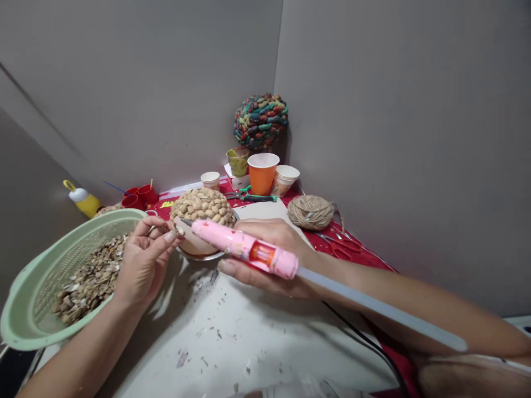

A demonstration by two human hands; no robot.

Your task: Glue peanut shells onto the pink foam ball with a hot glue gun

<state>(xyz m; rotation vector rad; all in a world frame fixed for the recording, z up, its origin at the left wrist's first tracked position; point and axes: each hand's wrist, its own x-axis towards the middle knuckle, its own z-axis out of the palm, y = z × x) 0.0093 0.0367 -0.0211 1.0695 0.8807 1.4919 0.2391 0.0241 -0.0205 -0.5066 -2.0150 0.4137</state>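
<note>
My right hand (265,249) is wrapped round a pink hot glue gun (224,237), a long translucent glue stick (381,307) sticking out of its back end. The dark nozzle points left, close to the small piece of peanut shell (178,229) pinched between the thumb and fingers of my left hand (145,257). Just behind them, a rounded form covered in peanut shells (203,205) rests in a metal bowl (201,256); its near part is bare and pale. Left of my left hand, a green colander (25,296) holds a heap of broken shells (93,279).
Behind stand an orange cup (263,176), paper cups (286,178), green-handled pliers (257,198) and a multicoloured ball (261,120). Twine (311,212) and red scissors (340,247) lie right. Red cups (147,193) and a yellow bottle (86,203) are far left. Crumbs dot the white board (236,337).
</note>
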